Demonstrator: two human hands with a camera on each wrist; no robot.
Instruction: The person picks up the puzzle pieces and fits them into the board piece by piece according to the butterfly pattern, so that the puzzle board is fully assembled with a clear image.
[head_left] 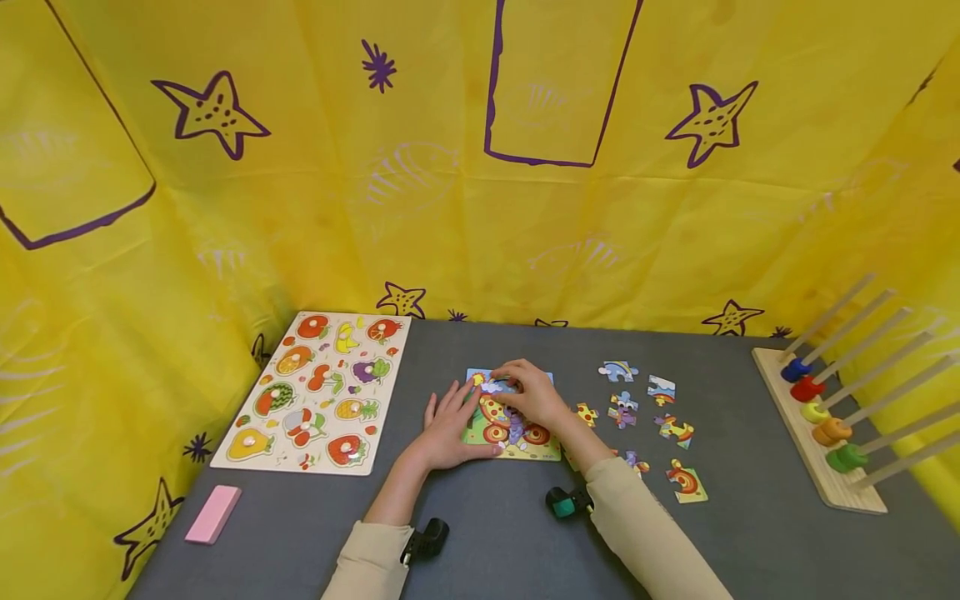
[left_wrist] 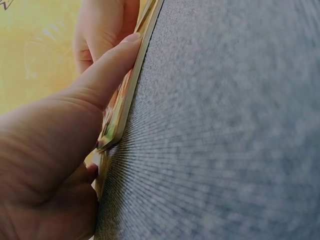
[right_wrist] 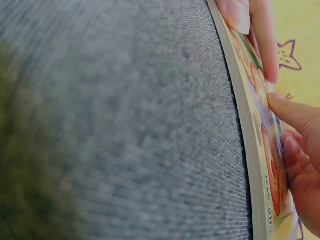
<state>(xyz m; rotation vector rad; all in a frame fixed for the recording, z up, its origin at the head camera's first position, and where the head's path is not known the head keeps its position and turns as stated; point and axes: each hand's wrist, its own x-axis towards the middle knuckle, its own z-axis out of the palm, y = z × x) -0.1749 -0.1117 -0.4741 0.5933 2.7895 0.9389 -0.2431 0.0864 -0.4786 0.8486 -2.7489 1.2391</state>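
Note:
A small square picture puzzle [head_left: 515, 450] lies on the dark table, showing a colourful butterfly-like picture with a blue sky. My left hand [head_left: 452, 429] rests over its left side, fingers spread and fairly straight, the thumb along the near edge. At the puzzle's upper part, the bent fingers and thumb of my right hand [head_left: 534, 393] pinch a sky-coloured puzzle piece [head_left: 491, 387], mostly hidden by the fingers. In the right wrist view, the right hand [right_wrist: 305, 145] touches the puzzle's face, beside the left hand's fingers. Loose puzzle pieces [head_left: 623, 410] lie to the right, some partly behind the right forearm.
On the left lies a fruit peg board [head_left: 313, 427], with a pink block [head_left: 213, 515] nearer me. A wooden stacking board [head_left: 825, 467] with upright rods and coloured rings stands at the right. Yellow patterned cloth [head_left: 450, 208] hangs behind the table.

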